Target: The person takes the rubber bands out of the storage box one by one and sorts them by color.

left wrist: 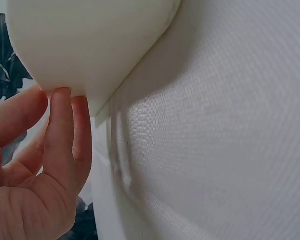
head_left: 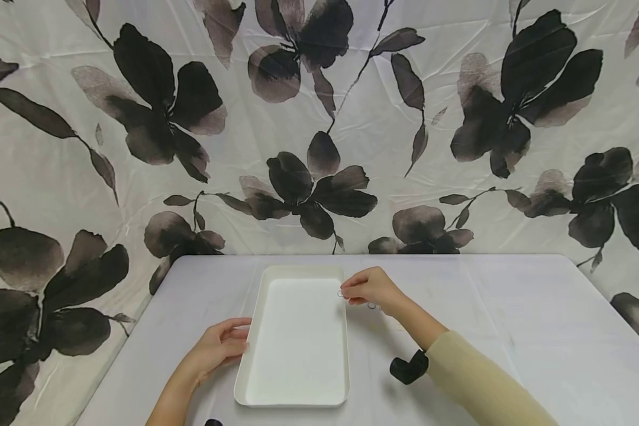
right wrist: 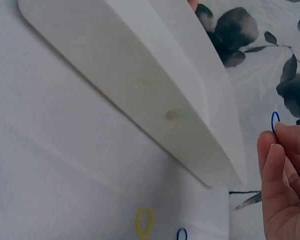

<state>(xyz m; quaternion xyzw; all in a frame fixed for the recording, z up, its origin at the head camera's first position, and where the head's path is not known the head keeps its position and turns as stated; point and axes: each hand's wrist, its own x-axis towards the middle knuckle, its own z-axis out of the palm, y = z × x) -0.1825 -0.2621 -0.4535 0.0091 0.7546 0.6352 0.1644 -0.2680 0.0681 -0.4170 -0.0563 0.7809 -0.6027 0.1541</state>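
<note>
Blue and thin, a small ring point(right wrist: 274, 121) is pinched between the curled fingertips of the right hand point(head_left: 371, 288), which hovers at the right rim of the white tray point(head_left: 297, 342), near its far end. The left hand point(head_left: 218, 347) rests with relaxed fingers against the tray's left wall, gripping nothing. On the white tablecloth point(head_left: 511, 313) just beside the right hand lie a yellow ring point(right wrist: 144, 222) and another blue ring point(right wrist: 182, 234).

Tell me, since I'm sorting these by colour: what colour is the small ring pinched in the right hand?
Blue; the ring shows best in the right wrist view.
</note>
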